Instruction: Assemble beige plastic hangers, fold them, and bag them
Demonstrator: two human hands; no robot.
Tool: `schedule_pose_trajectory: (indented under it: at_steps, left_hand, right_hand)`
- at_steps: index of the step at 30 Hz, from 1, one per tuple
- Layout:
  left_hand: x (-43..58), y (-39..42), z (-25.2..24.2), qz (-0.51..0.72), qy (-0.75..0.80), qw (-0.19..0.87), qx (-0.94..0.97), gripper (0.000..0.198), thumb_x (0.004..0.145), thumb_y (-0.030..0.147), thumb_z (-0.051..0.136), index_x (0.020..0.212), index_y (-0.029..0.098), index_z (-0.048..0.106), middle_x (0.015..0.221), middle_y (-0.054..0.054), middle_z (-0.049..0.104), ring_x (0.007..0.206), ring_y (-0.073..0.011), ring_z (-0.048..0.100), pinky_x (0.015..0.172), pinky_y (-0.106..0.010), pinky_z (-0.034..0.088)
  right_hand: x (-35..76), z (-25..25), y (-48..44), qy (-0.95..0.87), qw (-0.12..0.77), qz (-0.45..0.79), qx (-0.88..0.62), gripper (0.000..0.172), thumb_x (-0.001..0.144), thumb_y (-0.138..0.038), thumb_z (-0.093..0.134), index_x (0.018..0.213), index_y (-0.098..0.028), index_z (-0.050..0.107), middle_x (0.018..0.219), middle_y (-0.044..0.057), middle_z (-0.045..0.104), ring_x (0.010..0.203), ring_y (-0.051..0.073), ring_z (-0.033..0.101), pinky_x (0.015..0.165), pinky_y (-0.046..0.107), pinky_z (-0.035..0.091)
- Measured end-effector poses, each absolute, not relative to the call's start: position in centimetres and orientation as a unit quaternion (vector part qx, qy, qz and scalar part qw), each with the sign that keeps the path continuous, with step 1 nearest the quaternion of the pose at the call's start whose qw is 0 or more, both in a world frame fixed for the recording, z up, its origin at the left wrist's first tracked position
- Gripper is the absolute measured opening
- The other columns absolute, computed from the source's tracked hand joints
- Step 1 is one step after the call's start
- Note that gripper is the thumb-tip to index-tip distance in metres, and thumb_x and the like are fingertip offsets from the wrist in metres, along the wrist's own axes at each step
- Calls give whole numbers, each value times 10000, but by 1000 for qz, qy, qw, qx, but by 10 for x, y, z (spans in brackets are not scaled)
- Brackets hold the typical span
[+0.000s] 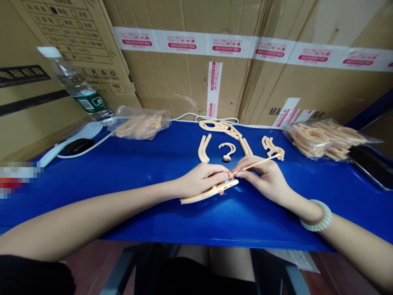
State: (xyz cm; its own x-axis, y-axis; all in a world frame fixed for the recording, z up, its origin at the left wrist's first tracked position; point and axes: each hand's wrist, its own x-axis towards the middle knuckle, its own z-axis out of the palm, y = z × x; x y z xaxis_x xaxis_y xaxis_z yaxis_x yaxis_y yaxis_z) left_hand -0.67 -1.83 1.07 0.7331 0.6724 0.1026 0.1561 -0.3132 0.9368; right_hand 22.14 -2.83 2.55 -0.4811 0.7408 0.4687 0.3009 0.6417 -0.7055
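Near the front middle of the blue table, my left hand [204,179] is closed around a curved beige plastic piece [208,195] with small slots. My right hand [265,180] pinches a thin beige strip [260,162], whose inner end meets the piece at my left fingertips. How the two join is hidden by my fingers. Beyond my hands lie a pair of curved arms [203,148], a beige hook [227,150], a larger hanger-like part [219,126] and several small hooks [270,145].
Clear bags of beige parts lie at the back left [141,125] and right [322,139]. A water bottle [81,90], a white brush [89,131] and a black object [78,145] are at left, a phone [373,166] at right. Cardboard boxes [184,78] stand behind the table [147,219].
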Motion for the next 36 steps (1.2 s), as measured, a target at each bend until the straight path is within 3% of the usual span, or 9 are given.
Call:
schedule_pose_trajectory:
  at_steps: [5, 10, 20, 23, 30, 34, 36]
  left_hand:
    - [-6, -17, 8, 264, 270, 438, 816, 303, 1007, 308, 448, 868, 158, 671, 716, -8, 679, 644, -126, 571, 641, -228, 431]
    - [-5, -16, 9, 253, 276, 405, 834, 339, 988, 323, 431, 729, 170, 586, 627, 18, 563, 582, -116, 475, 604, -227, 393]
    - [-5, -15, 7, 242, 273, 393, 844, 344, 990, 335, 423, 721, 175, 568, 637, 16, 547, 599, -121, 482, 610, -232, 381]
    - [-4, -15, 10, 256, 274, 419, 827, 368, 996, 361, 436, 713, 175, 579, 647, 4, 591, 612, -132, 530, 617, -237, 402]
    - [-4, -13, 3, 263, 263, 631, 681, 415, 993, 550, 492, 916, 157, 599, 655, -11, 628, 517, -123, 586, 543, -232, 460]
    - [-5, -7, -4, 307, 241, 706, 591, 412, 886, 521, 685, 986, 129, 610, 741, -79, 714, 592, -159, 666, 584, -250, 534]
    - [-5, -6, -4, 328, 235, 725, 558, 383, 852, 461, 735, 982, 121, 616, 783, -97, 738, 628, -169, 691, 616, -253, 557]
  right_hand:
    - [222, 26, -29, -848, 384, 226, -285, 135, 960, -282, 656, 923, -231, 775, 897, 60, 773, 846, 210, 722, 815, 371, 590]
    - [225, 23, -28, -878, 376, 180, -233, 228, 1014, -282, 544, 931, -238, 753, 877, 63, 762, 852, 213, 716, 780, 374, 591]
    - [228, 28, -33, -921, 324, 98, -195, 309, 1046, -211, 431, 997, -213, 736, 945, 96, 724, 882, 219, 692, 779, 375, 576]
    - [227, 39, -37, -925, 309, 92, -203, 280, 1041, -273, 474, 968, -239, 742, 955, 89, 738, 916, 242, 698, 824, 401, 578]
    - [257, 65, -15, -798, 471, 34, -374, 143, 961, -332, 624, 898, -263, 732, 922, 80, 727, 916, 274, 687, 879, 445, 540]
    - [293, 74, 10, -768, 404, 53, -494, 142, 910, -335, 646, 885, -208, 703, 977, 87, 742, 851, 262, 691, 763, 391, 555]
    - [309, 73, 21, -765, 327, 66, -550, 170, 874, -287, 648, 989, -171, 697, 917, 85, 748, 774, 245, 688, 675, 344, 538]
